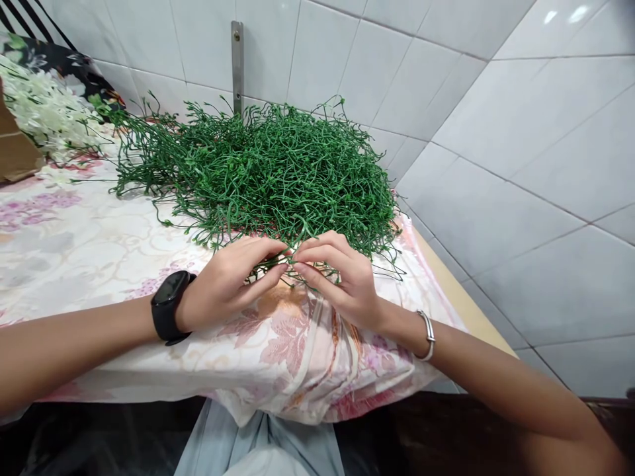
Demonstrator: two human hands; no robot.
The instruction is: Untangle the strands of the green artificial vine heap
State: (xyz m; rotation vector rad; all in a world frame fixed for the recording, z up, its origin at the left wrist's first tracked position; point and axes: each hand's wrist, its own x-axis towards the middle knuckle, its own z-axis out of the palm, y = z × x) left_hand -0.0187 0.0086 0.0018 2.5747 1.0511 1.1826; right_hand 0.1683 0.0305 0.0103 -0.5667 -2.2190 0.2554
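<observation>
Two forearms inward; left hand, right hand pinching stems

Black wristband with dark rounded screen: we can read no numbers — no brand either.
Brown cardboard piece: no lettering we can make out.

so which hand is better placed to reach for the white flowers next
Probably the left hand: it is nearer the white flowers at the far left, while the right hand would have to cross past it. Both hold green stems.
</observation>
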